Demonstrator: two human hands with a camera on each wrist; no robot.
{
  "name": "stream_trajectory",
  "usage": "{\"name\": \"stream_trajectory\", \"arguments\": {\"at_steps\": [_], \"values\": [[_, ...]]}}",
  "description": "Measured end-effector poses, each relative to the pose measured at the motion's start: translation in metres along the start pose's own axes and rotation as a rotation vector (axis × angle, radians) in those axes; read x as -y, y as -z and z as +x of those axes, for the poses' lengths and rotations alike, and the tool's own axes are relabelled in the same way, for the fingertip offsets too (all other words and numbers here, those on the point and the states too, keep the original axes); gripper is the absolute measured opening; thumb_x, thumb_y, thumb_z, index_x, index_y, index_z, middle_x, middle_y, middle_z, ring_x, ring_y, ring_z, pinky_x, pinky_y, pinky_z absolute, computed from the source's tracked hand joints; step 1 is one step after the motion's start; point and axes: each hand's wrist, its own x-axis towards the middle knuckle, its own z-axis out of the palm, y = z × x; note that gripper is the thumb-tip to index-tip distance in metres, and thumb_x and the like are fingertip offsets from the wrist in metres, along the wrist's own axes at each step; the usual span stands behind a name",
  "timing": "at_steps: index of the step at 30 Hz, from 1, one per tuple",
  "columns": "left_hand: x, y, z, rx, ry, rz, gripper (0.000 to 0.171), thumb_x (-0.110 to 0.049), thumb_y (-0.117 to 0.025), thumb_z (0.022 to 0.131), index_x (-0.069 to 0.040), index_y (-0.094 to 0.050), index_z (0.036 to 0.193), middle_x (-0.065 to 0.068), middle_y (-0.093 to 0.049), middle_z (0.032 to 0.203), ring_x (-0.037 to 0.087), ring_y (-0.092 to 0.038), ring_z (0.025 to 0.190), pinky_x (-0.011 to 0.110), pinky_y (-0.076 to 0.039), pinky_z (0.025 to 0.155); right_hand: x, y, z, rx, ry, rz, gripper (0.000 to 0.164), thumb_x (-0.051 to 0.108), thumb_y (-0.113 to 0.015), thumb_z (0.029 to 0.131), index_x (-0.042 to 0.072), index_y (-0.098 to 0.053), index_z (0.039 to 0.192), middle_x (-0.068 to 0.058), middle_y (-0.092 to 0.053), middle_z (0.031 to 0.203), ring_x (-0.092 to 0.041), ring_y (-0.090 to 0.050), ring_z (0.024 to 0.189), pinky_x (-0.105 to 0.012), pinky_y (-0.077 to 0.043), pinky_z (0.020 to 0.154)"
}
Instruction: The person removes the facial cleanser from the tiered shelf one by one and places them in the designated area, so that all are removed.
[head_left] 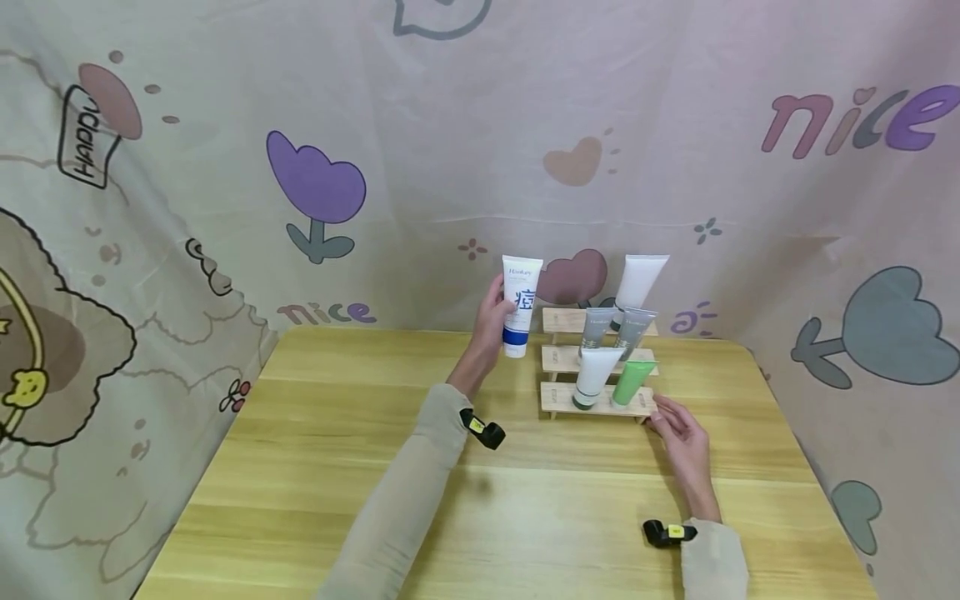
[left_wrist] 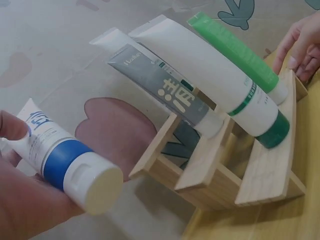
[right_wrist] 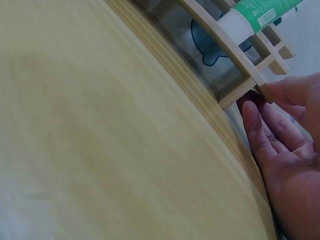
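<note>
My left hand (head_left: 491,321) grips a white squeeze tube (head_left: 519,342) with a blue band. It is held upright, cap down, left of a three-tier wooden display rack (head_left: 555,398). In the left wrist view the thumb lies over the front of the tube (left_wrist: 65,155). My right hand (head_left: 684,437) pinches the right end of the rack's lowest tier; the right wrist view shows the rack corner (right_wrist: 262,90) between thumb and fingers. That tier bears a white tube with a green cap (head_left: 596,371) and a green tube (head_left: 632,383).
Two grey tubes, one of them the right grey tube (head_left: 634,329), stand on the middle tier. A larger white tube (head_left: 637,283) leans on the top tier. The rack stands near the back of the wooden table (head_left: 337,450), before a printed cloth backdrop (head_left: 450,150).
</note>
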Motion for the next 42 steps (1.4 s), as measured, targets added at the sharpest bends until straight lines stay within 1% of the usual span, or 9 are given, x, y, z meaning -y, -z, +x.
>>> {"name": "stream_trajectory", "arguments": {"at_steps": [3,7,11,18,26,31,37,40,42], "values": [[0.003,0.004,-0.006,0.029,-0.007,-0.005,0.072,0.007,-0.040,0.093,-0.014,-0.030,0.161,0.021,-0.048,0.148,0.035,-0.051,0.128,0.048,-0.044,0.101,0.000,0.000,0.001,0.006,0.001,-0.010,0.040,0.008,-0.064,0.101,-0.008,-0.056,0.138,0.008,-0.072,0.120,-0.002,-0.068,0.103,-0.020,-0.055,0.089],[0.010,0.011,-0.013,0.044,0.001,0.011,0.071,0.008,-0.045,0.099,-0.019,-0.027,0.162,0.018,-0.046,0.150,0.035,-0.049,0.134,0.052,-0.044,0.107,-0.001,0.000,0.000,0.006,0.004,-0.035,0.040,0.008,-0.064,0.102,-0.007,-0.057,0.138,0.005,-0.071,0.124,-0.001,-0.068,0.104,-0.019,-0.054,0.089],[0.018,0.019,-0.017,0.010,-0.006,0.015,0.071,0.006,-0.055,0.101,-0.020,-0.029,0.162,0.018,-0.050,0.143,0.035,-0.054,0.130,0.052,-0.048,0.105,-0.003,0.000,-0.002,-0.002,-0.009,-0.019,0.040,0.007,-0.064,0.101,-0.008,-0.056,0.138,0.003,-0.072,0.123,-0.001,-0.068,0.102,-0.020,-0.055,0.087],[0.030,0.030,-0.022,-0.063,-0.067,0.055,0.067,0.008,-0.066,0.095,-0.017,-0.044,0.153,0.022,-0.057,0.134,0.037,-0.061,0.118,0.050,-0.052,0.100,-0.003,-0.002,-0.001,-0.011,-0.003,0.018,0.040,0.005,-0.063,0.101,-0.008,-0.056,0.138,0.006,-0.073,0.117,-0.002,-0.069,0.102,-0.020,-0.055,0.087],[0.046,0.037,-0.027,-0.115,-0.020,0.063,0.063,0.004,-0.069,0.094,-0.016,-0.048,0.151,0.023,-0.060,0.134,0.039,-0.066,0.108,0.050,-0.058,0.089,0.001,-0.003,-0.002,-0.019,-0.007,-0.003,0.039,0.004,-0.064,0.101,-0.007,-0.057,0.138,-0.002,-0.071,0.126,-0.002,-0.069,0.101,-0.019,-0.055,0.086],[0.058,0.039,-0.030,-0.150,0.013,0.055,0.061,0.005,-0.069,0.094,-0.013,-0.049,0.150,0.025,-0.061,0.131,0.037,-0.067,0.107,0.046,-0.060,0.083,0.002,-0.001,-0.003,-0.028,0.000,0.011,0.038,0.004,-0.064,0.100,-0.009,-0.058,0.136,0.001,-0.072,0.122,-0.002,-0.069,0.099,-0.019,-0.056,0.085],[0.072,0.042,-0.032,-0.206,0.051,0.100,0.061,0.001,-0.071,0.094,-0.016,-0.051,0.149,0.021,-0.064,0.127,0.034,-0.067,0.108,0.044,-0.060,0.084,0.001,0.002,-0.004,-0.014,0.006,-0.006,0.039,0.006,-0.064,0.101,-0.009,-0.058,0.136,0.006,-0.072,0.119,-0.002,-0.069,0.101,-0.019,-0.055,0.086],[0.079,0.044,-0.032,-0.210,0.055,0.122,0.060,-0.001,-0.072,0.094,-0.018,-0.051,0.149,0.020,-0.066,0.125,0.036,-0.067,0.109,0.047,-0.060,0.086,0.001,0.002,-0.005,-0.004,0.004,-0.014,0.040,0.009,-0.065,0.101,-0.008,-0.058,0.137,0.007,-0.072,0.119,-0.002,-0.068,0.101,-0.019,-0.055,0.087],[0.079,0.044,-0.032,-0.204,0.058,0.128,0.061,-0.002,-0.072,0.095,-0.017,-0.050,0.150,0.022,-0.066,0.124,0.038,-0.067,0.110,0.049,-0.059,0.087,0.006,0.000,-0.005,0.006,-0.004,-0.011,0.041,0.009,-0.065,0.101,-0.008,-0.057,0.137,0.005,-0.072,0.120,-0.002,-0.068,0.101,-0.019,-0.055,0.088]]}}
